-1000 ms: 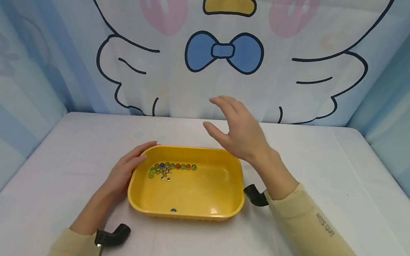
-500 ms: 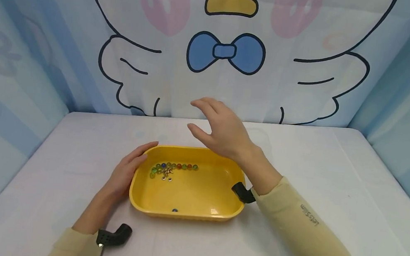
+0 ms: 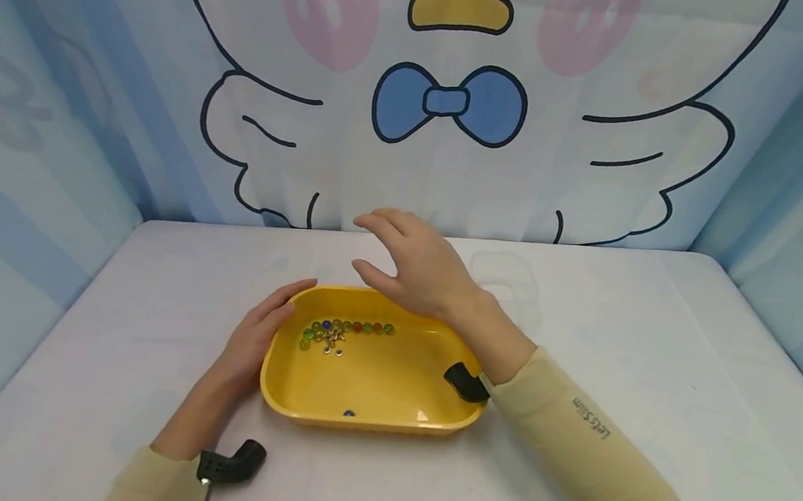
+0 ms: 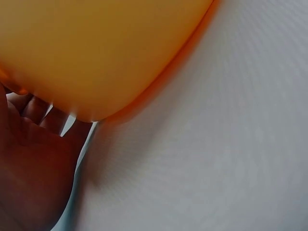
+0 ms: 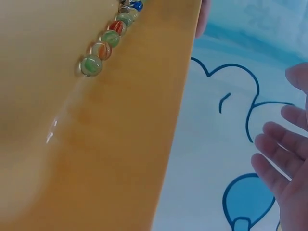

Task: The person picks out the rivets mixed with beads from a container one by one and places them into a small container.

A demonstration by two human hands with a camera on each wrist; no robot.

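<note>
A yellow tray (image 3: 388, 380) holds a row of glass marbles (image 3: 367, 328) and some small shiny metallic pieces (image 3: 333, 337) at its back left, with a lone blue marble (image 3: 349, 413) by the front wall. My left hand (image 3: 244, 348) grips the tray's left side, thumb at the rim; in the left wrist view its fingers (image 4: 53, 120) lie against the tray's outer side. Over the back rim hovers my right hand (image 3: 421, 269), fingers apart and holding nothing. The right wrist view shows that hand (image 5: 288, 154) beside the tray wall (image 5: 144, 144), not touching it.
The tray stands on a white-covered table (image 3: 653, 375). Behind it hangs a cloth backdrop (image 3: 438, 181) with a cartoon figure and a blue bow tie, and pale blue cloth walls rise at both sides.
My right hand has moved left and lower in the head view, across the tray's back edge. My left hand keeps its hold, and the whole view has shifted slightly.
</note>
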